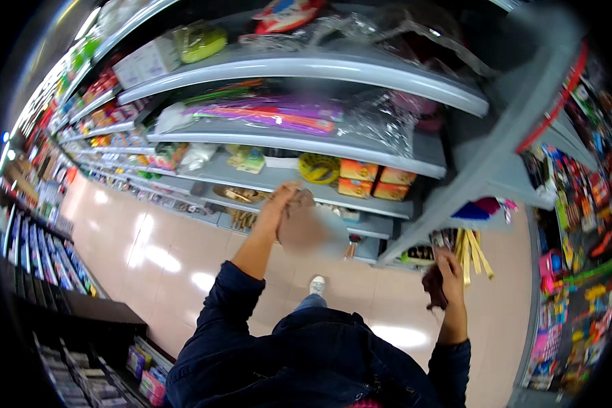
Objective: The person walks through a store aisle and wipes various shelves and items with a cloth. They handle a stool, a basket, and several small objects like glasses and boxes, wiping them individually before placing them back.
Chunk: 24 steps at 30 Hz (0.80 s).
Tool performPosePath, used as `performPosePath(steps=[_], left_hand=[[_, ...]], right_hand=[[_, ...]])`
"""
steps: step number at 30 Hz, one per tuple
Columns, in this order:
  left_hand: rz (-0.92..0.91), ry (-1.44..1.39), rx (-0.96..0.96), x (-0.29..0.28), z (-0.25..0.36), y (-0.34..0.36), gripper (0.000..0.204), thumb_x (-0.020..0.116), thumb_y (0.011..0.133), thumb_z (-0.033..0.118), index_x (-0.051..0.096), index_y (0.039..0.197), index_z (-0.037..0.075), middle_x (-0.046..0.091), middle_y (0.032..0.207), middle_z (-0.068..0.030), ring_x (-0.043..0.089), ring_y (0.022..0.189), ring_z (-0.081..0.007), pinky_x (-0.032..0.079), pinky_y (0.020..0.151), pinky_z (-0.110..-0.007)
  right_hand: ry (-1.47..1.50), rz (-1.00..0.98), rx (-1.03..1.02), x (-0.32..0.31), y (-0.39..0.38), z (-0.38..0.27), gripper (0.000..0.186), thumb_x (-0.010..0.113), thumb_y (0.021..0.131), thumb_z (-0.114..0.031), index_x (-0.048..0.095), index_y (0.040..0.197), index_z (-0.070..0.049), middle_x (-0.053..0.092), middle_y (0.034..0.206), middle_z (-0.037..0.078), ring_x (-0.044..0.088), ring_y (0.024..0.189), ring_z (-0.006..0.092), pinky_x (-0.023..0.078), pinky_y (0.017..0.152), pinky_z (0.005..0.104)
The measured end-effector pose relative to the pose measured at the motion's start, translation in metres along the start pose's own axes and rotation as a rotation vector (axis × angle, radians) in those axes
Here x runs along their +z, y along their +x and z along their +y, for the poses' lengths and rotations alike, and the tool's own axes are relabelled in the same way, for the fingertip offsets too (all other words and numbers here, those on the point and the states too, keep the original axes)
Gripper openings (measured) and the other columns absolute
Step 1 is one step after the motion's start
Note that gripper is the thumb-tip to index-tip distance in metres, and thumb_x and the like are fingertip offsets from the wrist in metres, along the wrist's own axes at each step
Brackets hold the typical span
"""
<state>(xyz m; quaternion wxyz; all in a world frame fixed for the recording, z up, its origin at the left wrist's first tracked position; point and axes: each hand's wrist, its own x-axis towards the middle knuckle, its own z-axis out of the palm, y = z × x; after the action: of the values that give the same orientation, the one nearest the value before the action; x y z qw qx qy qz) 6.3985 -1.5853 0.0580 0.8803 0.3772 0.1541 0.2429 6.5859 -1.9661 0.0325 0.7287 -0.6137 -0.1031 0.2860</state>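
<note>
My left hand [287, 205] is raised in front of the lower shelves, its fingers curled. Just below and right of it is a pale, rounded, blurred patch [313, 234]; whether my hand grips something there is hard to make out. Off to the right, my right hand [449, 270] is closed on a small dark brown object [434, 285] with a thin strand hanging from it. Its exact kind does not show. Behind the right hand, flat gold strips [472, 255] hang close to the shelf end.
Grey shelves [306, 66] run across the front, carrying bagged goods, orange boxes [358, 178] and a yellow coil [318, 168]. A grey upright [483, 149] rises at their right end. Hanging packets [578, 306] line the right side. A dark display rack [95, 309] stands left, on the tiled floor [156, 272].
</note>
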Motion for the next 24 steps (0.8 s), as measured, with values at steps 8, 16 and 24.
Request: performPosePath(steps=[8, 16, 24], left_hand=[[-0.150, -0.107, 0.193, -0.110, 0.145, 0.098, 0.025, 0.046, 0.095, 0.029, 0.055, 0.101, 0.007, 0.056, 0.093, -0.0065, 0.054, 0.085, -0.0171, 0.044, 0.077, -0.030], [-0.289, 0.400, 0.437, -0.165, 0.211, 0.178, 0.033, 0.041, 0.095, 0.034, 0.056, 0.107, 0.007, 0.062, 0.100, -0.0120, 0.058, 0.095, -0.0302, 0.046, 0.089, -0.046], [0.175, -0.059, 0.499, -0.285, 0.268, 0.217, 0.038, 0.040, 0.094, 0.038, 0.057, 0.106, 0.006, 0.063, 0.097, -0.0125, 0.061, 0.091, -0.0320, 0.048, 0.086, -0.046]], right_hand=[[0.084, -0.543, 0.220, 0.235, 0.229, -0.047, 0.031, 0.052, 0.093, -0.021, 0.048, 0.117, -0.002, 0.063, 0.101, 0.017, 0.061, 0.075, 0.0224, 0.051, 0.064, 0.0344], [0.110, -0.684, 0.528, 0.279, 0.329, -0.067, 0.041, 0.052, 0.089, -0.034, 0.060, 0.101, 0.004, 0.065, 0.085, 0.014, 0.060, 0.067, 0.0230, 0.051, 0.053, 0.0357], [-0.017, -0.477, 0.386, 0.278, 0.358, -0.062, 0.038, 0.053, 0.090, -0.030, 0.057, 0.104, 0.004, 0.065, 0.095, 0.016, 0.061, 0.069, 0.0232, 0.051, 0.053, 0.0344]])
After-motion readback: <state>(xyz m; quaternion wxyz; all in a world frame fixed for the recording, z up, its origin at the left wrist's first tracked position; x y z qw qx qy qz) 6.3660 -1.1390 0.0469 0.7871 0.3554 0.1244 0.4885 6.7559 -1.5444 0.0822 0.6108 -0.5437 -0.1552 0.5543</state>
